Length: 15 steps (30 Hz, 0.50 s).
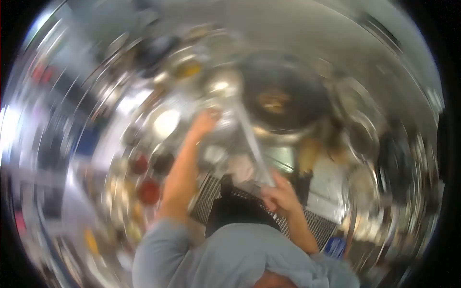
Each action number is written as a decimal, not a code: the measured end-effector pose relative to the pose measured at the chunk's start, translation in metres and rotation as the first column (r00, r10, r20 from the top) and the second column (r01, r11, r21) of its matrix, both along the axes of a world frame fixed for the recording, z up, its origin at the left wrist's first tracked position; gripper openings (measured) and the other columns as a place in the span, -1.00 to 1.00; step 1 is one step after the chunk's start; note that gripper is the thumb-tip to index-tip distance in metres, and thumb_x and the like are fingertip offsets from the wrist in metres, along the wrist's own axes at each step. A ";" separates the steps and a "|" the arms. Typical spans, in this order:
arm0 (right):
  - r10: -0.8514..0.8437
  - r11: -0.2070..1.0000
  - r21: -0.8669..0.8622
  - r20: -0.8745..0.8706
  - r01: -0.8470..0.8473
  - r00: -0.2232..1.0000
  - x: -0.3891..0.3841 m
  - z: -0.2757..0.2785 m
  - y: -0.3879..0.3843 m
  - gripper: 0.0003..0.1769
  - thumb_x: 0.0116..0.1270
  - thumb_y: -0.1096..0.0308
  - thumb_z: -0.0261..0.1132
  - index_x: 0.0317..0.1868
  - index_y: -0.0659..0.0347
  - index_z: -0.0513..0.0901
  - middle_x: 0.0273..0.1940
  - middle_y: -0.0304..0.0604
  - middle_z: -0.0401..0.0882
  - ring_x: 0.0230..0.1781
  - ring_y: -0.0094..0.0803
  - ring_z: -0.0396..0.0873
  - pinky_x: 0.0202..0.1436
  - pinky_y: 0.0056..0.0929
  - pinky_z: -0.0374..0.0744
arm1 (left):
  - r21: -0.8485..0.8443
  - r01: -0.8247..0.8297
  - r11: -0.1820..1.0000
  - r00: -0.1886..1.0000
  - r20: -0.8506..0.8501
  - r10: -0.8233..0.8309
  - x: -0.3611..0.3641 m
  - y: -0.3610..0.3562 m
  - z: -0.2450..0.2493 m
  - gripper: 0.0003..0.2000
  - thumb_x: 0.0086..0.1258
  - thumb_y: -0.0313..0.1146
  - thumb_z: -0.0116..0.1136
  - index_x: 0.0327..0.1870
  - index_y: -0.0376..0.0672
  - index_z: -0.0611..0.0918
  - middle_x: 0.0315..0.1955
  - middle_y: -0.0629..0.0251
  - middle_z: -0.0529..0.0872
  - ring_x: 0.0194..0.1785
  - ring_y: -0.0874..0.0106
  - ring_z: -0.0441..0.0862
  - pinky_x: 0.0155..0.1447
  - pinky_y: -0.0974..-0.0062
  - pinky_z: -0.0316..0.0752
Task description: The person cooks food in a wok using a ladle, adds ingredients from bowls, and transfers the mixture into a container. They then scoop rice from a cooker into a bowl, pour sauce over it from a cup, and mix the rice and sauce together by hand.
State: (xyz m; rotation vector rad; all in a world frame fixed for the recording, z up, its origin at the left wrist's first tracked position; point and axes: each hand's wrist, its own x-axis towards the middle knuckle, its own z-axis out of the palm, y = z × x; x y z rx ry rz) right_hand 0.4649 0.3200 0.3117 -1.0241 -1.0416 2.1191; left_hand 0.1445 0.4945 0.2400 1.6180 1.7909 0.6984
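My right hand [280, 193] is closed around the end of a long-handled metal ladle [249, 134]. The ladle slants up and left to its round bowl [224, 82], just left of a large dark wok [307, 103]. A small brownish heap of food [274, 101] lies in the wok. My left hand [206, 121] reaches forward among shiny containers, just below the ladle's bowl. Motion blur smears its fingers, and whether it holds anything cannot be made out.
Metal bowls crowd around, one with yellow contents [188, 68]. Red-filled containers [149, 191] stand at left. A dark grate [314, 229] runs along the front edge. Round metal pans [361, 137] are at right. Everything is heavily blurred.
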 end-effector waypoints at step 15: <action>0.218 0.926 -0.269 -0.195 -0.266 0.956 0.008 -0.037 -0.042 -0.76 0.44 0.31 0.05 -0.43 0.15 0.32 -0.71 -0.37 0.15 -0.86 -0.58 0.08 -0.84 -0.53 0.07 | -0.567 -0.499 0.656 0.795 0.003 0.607 0.097 -0.482 -0.120 -0.63 0.24 -0.15 0.15 -0.05 -0.23 0.66 0.01 -0.07 0.63 0.18 0.03 0.52 0.30 0.06 0.31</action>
